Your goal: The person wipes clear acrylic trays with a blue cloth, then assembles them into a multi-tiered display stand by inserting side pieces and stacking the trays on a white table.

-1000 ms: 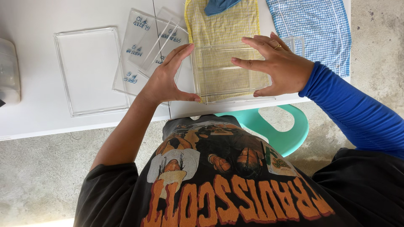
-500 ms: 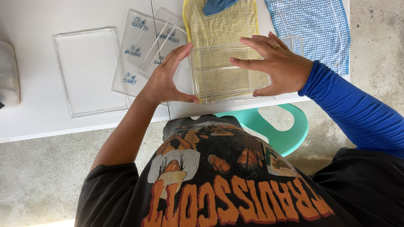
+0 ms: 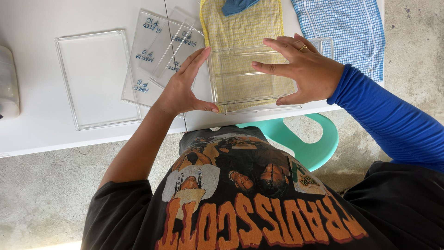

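- A clear tray (image 3: 252, 76) lies flat on a yellow cloth (image 3: 243, 28) near the front edge of the white table (image 3: 37, 18).
- The left hand (image 3: 182, 90) sits against the tray's left side, fingers straight and together along that edge, thumb hooked round the near left corner. It is pressing the tray, not clenched.
- The right hand (image 3: 303, 69) comes in from the tray's right side, fingers spread over the top of it, thumb at the near right corner. A ring shows on one finger; the sleeve is blue.
- Between them the two hands hold the tray from either side; whether it is lifted a little off the cloth I cannot tell.
- Behind the tray, at the far end of the yellow cloth, lies a blue rag (image 3: 236, 5).
- Right of the tray is a blue checked cloth (image 3: 342, 28), with a second clear piece (image 3: 323, 44) just showing at the right hand's fingertips.
- Left of the tray, just past the left hand, a few clear sheets (image 3: 152, 51) with blue lettering lie overlapped in a loose fan.
- Further left of those is a clear lid (image 3: 95, 76), flat on the table.
- Well left of the tray, at the picture's edge, is a white object (image 3: 8, 85), mostly cut off.
- In front of the tray, below the table edge, a green chair (image 3: 314, 143) stands on the concrete floor (image 3: 41, 194).
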